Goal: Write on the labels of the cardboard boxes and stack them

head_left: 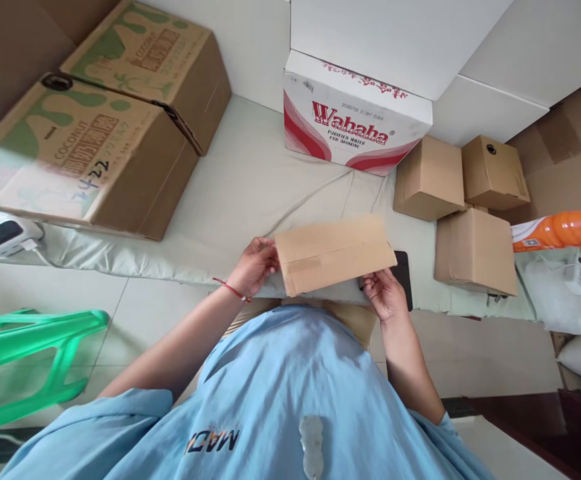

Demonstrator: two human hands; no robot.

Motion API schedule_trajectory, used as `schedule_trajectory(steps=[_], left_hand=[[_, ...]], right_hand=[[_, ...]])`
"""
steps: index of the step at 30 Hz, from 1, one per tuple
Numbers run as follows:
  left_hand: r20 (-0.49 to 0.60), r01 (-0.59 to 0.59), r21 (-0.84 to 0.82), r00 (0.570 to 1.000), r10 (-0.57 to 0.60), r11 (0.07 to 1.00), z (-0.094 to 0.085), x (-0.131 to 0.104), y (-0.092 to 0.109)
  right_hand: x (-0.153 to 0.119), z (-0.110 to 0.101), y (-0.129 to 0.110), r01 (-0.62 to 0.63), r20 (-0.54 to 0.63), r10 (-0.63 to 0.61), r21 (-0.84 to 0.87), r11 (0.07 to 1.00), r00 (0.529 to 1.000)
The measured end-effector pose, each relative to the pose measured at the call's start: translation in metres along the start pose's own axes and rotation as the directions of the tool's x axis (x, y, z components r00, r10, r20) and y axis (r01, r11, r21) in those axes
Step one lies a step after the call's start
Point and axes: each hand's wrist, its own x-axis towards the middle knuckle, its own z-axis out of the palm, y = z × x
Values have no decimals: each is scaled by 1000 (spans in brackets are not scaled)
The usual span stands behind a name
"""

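Observation:
Between my two hands is a flat piece of brown cardboard, perhaps a folded box, raised above the near edge of the cloth-covered surface. My left hand, with a red string round its wrist, grips the cardboard's left end. Under the lower right corner, the fingers of my right hand are closed on its edge. Partly hidden behind that corner lies a dark flat object whose kind I cannot make out.
Two coconut cartons stand at the left, and a Wahaha water carton at the back. Several small brown boxes sit at the right, beside an orange bottle-like object. A green plastic stool is on the floor at the left.

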Motion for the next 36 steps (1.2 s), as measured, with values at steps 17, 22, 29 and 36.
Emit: schedule_trajectory(steps=[17,22,29,36], left_hand=[[146,-80,439,989,16,895,-16,-22,25],[58,-8,543,998,-29,840,-32,-33,30],[-182,-255,693,843,506,674,-49,-70,39],[486,-746,645,231,843,-167,-4,-104,54]], right_hand=[[-36,33,-34,288,-69,-381,-534,795,922],[-44,38,-34,219,4,-271,-599,770,963],[-29,12,-42,260,188,-375,-954,150,908],[-6,26,-62,297,326,101,-636,-712,940]])
